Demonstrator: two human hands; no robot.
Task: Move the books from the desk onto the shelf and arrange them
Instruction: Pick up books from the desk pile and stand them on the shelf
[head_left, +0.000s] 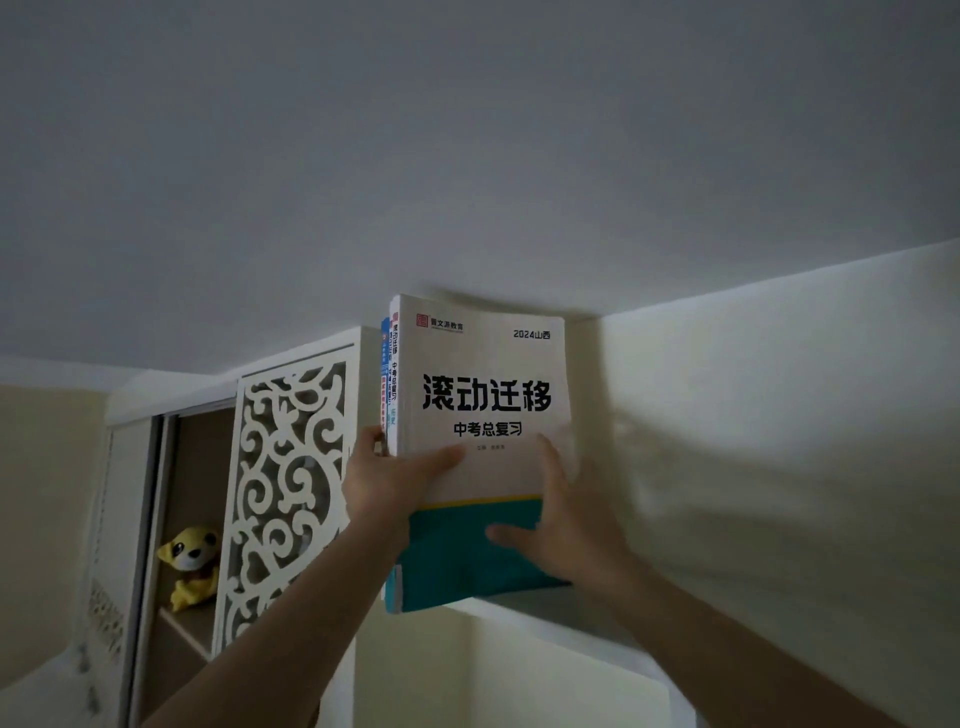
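Both hands grasp the books upright on the shelf — left hand fingers round the spines, right hand spread flat on the cover — so push squarely toward the wall.

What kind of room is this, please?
Probably a bedroom or study at home: a high shelf holding school books, a white cabinet with a carved sliding door, and a yellow plush toy inside.
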